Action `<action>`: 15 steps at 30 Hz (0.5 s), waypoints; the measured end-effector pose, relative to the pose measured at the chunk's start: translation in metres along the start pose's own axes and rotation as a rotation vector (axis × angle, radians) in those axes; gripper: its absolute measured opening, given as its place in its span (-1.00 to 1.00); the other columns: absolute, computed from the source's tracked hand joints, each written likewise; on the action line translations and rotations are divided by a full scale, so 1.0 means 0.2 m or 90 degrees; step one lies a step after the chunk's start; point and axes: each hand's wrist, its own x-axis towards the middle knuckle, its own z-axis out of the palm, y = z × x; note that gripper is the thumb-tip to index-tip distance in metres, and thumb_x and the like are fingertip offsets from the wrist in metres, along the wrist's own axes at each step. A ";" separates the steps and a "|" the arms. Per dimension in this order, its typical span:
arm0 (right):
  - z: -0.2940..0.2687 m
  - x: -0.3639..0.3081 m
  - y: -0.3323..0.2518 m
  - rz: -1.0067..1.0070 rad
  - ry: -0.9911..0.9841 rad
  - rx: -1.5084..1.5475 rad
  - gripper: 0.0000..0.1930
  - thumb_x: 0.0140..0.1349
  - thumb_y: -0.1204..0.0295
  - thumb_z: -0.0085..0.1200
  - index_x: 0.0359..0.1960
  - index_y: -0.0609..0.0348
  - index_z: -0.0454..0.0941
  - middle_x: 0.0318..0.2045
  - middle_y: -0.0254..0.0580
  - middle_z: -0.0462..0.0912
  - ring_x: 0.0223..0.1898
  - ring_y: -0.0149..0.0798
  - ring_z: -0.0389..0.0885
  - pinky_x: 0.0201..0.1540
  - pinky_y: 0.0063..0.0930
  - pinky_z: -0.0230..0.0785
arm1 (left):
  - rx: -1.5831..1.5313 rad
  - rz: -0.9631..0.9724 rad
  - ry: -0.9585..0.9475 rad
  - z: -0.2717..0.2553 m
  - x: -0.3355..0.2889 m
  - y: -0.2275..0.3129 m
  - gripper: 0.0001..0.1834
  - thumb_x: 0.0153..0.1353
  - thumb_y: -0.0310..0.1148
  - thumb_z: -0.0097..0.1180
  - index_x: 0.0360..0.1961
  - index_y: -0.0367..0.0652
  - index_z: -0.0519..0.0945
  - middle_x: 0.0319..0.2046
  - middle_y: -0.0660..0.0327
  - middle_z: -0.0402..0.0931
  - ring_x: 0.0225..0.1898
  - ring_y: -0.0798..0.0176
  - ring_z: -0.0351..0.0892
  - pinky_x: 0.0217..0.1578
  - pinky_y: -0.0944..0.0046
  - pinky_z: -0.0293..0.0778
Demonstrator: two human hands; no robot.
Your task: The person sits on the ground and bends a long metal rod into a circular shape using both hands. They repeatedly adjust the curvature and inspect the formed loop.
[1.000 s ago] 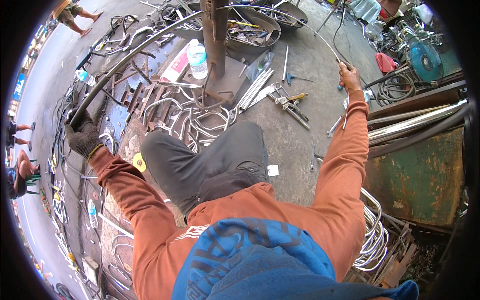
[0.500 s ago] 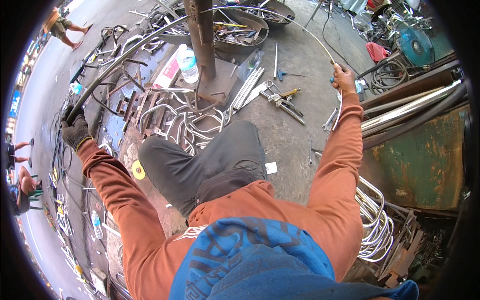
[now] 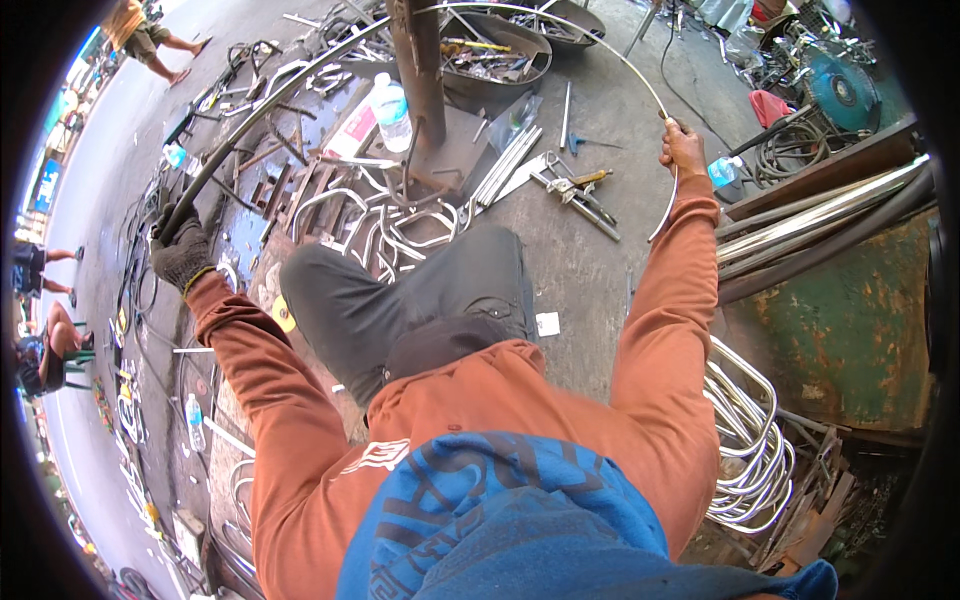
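My left hand (image 3: 185,251), in a dark knit glove, is closed around the near end of a long dark tube (image 3: 270,103). That tube slants up and away to the rusty post (image 3: 418,80). From beyond the post a thin, light-coloured flexible rod (image 3: 601,42) arcs over to the right. My bare right hand (image 3: 684,148) grips this rod, and its loose end hangs below the fist along my forearm. Whether tube and rod join is hidden behind the post. Bent metal tubes (image 3: 395,232) lie in a heap beyond my knees.
Several straight tubes (image 3: 508,168) and a clamp-like metal tool (image 3: 578,200) lie on the floor ahead. A water bottle (image 3: 392,118) stands by the post, near scrap-filled basins (image 3: 540,85). At right are a fan (image 3: 842,92), long pipes (image 3: 800,215) and looped tubes (image 3: 750,470).
The view has shifted slightly. My hands have come a little closer together, both still gripping. A bottle beside my right wrist shows more fully.
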 end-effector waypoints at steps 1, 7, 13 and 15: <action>0.01 0.00 0.02 -0.006 0.004 -0.001 -0.82 0.25 0.33 0.00 -0.20 0.12 0.52 -0.69 -0.50 0.22 -0.79 -0.58 0.10 -0.78 -0.61 -0.01 | 0.031 -0.005 0.040 -0.01 -0.08 0.03 -0.72 0.20 -0.46 -0.25 -0.35 -0.47 0.47 -0.36 -0.09 0.52 -0.27 -0.08 0.53 -0.07 -0.16 0.43; 0.01 -0.02 0.03 -0.005 0.004 0.012 -0.82 0.27 0.35 -0.04 -0.19 0.14 0.52 -0.70 -0.51 0.20 -0.79 -0.60 0.09 -0.78 -0.63 -0.03 | -0.272 -0.118 0.233 0.04 -0.21 0.09 -0.74 0.16 -0.41 -0.24 -0.46 -0.43 0.42 -0.44 -0.10 0.48 -0.36 -0.10 0.51 -0.11 -0.19 0.43; -0.05 0.02 -0.07 0.036 0.018 -0.026 -0.80 0.28 0.34 -0.03 -0.14 0.10 0.52 -0.69 -0.54 0.19 -0.78 -0.61 0.07 -0.77 -0.64 -0.03 | 0.632 0.149 -0.002 -0.02 0.30 0.03 -0.88 0.07 -0.61 -0.03 -0.44 -0.49 0.52 -0.43 -0.08 0.56 -0.40 0.08 0.58 -0.25 0.16 0.54; -0.06 0.02 -0.08 0.028 -0.001 -0.015 -0.82 0.28 0.32 -0.01 -0.17 0.08 0.52 -0.69 -0.54 0.19 -0.78 -0.62 0.06 -0.77 -0.65 -0.04 | 0.261 0.043 0.027 -0.09 0.43 0.00 -0.80 0.11 -0.61 -0.15 -0.36 -0.53 0.52 -0.37 -0.11 0.57 -0.35 0.03 0.59 -0.15 0.09 0.53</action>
